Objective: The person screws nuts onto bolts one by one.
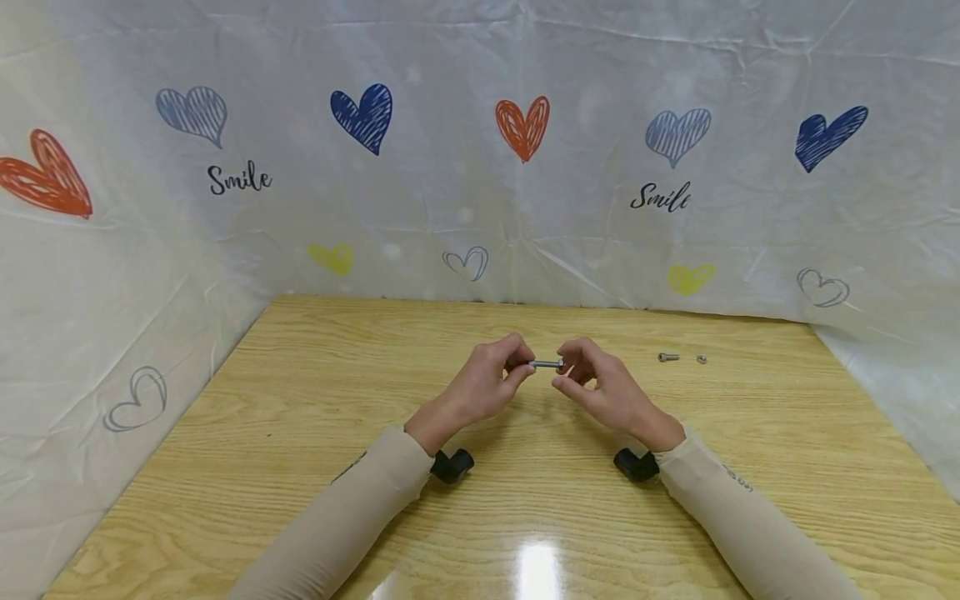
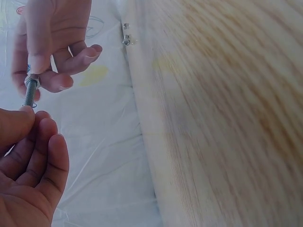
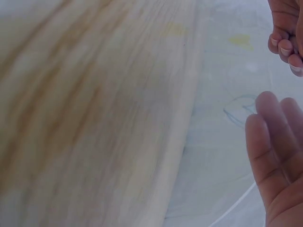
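A silver bolt [image 1: 546, 364] lies roughly level between the two hands, its threads visible in the left wrist view. My left hand [image 1: 486, 379] pinches one end between thumb and fingertips. At the far end is a hexagonal piece [image 2: 32, 79]; whether it is a nut or the bolt's head I cannot tell. Around that end my right hand [image 1: 606, 390] is held with loosely bent fingers, the thumb standing apart below the bolt. Whether a right fingertip touches the hexagonal piece is unclear. In the right wrist view, the right fingers [image 3: 277, 142] are extended and the bolt is out of sight.
On the wooden table [image 1: 337, 350], a short screw [image 1: 667, 357] and a small nut [image 1: 702, 359] lie to the right, beyond my right hand. A white sheet [image 1: 435, 200] printed with hearts hangs along the back and sides. Black devices [image 1: 453, 467] are at both wrists.
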Demonstrator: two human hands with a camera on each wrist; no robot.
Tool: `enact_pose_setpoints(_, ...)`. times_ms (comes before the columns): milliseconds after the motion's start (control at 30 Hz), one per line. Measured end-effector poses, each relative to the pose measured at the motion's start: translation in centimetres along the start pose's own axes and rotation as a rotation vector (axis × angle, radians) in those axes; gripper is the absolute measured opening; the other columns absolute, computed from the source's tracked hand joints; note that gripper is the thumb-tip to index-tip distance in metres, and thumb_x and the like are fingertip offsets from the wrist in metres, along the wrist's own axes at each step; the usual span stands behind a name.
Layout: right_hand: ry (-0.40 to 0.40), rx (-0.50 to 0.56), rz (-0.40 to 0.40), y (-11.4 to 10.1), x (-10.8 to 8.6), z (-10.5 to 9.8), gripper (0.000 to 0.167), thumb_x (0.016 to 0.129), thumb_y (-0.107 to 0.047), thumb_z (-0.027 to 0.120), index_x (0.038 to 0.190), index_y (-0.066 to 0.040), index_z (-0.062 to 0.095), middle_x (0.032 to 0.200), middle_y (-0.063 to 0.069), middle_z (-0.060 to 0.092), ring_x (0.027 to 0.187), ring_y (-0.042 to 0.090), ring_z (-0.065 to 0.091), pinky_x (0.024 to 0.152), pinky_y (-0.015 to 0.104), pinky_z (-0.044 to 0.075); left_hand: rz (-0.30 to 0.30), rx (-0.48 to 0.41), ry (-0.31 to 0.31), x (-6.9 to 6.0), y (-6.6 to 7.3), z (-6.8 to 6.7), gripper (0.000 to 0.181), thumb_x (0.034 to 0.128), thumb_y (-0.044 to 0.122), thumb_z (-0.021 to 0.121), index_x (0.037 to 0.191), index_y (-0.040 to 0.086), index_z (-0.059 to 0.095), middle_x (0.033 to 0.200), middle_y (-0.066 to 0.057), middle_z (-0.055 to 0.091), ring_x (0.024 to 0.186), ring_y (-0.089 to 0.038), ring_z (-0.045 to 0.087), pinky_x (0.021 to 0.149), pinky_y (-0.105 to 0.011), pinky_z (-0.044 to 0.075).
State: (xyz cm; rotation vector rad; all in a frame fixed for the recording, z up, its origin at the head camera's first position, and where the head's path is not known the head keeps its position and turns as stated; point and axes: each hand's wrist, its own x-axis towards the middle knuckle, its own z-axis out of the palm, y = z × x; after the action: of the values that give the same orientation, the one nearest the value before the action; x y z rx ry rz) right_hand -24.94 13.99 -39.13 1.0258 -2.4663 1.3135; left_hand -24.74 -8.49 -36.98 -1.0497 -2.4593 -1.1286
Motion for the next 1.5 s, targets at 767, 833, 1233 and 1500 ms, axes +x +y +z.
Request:
enact_pose_setpoints(767, -0.004, -0.011, -0.022, 0.10, 0.18, 0.07, 0.011, 0.100, -0.012, 0.049, 0.101, -0.010, 0.060, 0.086, 0.003, 0.059, 0.072, 0.024, 0.062, 0.066, 0.033, 0.050, 0.002, -0.001, -0.001, -0.01, 0.10, 0.05, 0.004, 0.0937, 0.006, 0.061, 0.095, 0.008, 0.057, 0.085, 0.002, 0.062, 0.071, -0.006, 0.058, 0.067, -0.022, 0.050)
enact_pose_setpoints(833, -0.003, -0.012, 0.006, -0.02, 0.14, 0.11, 0.010, 0.099, -0.011, 0.052, 0.106, -0.009, 0.059, 0.088, 0.003, 0.060, 0.073, 0.025, 0.062, 0.067, 0.035, 0.050, 0.001, -0.003, -0.001, 0.01, 0.12, 0.06, 0.004, 0.0937, 0.006, 0.061, 0.096, 0.007, 0.057, 0.084, 0.001, 0.062, 0.072, -0.006, 0.058, 0.067, -0.022, 0.050)
enact_pose_setpoints(1233, -0.001, 0.017, -0.002, -0.10, 0.13, 0.11, 0.024, 0.094, -0.006, 0.061, 0.116, -0.007, 0.051, 0.097, 0.010, 0.062, 0.075, 0.023, 0.064, 0.068, 0.035, 0.053, -0.011, 0.006, 0.002, -0.03, -0.05, 0.12, 0.005, 0.0933, 0.005, 0.061, 0.095, 0.008, 0.058, 0.084, 0.002, 0.062, 0.071, -0.006, 0.057, 0.066, -0.022, 0.049)
enact_pose_setpoints(1500, -0.004, 0.032, -0.036, 0.12, 0.06, 0.15, 0.011, 0.099, -0.016, 0.054, 0.108, -0.012, 0.056, 0.087, 0.013, 0.061, 0.070, 0.027, 0.062, 0.064, 0.034, 0.051, -0.009, 0.000, 0.005, -0.05, -0.05, 0.18, 0.006, 0.0928, 0.006, 0.062, 0.095, 0.008, 0.058, 0.083, 0.001, 0.063, 0.069, -0.005, 0.057, 0.065, -0.022, 0.049)
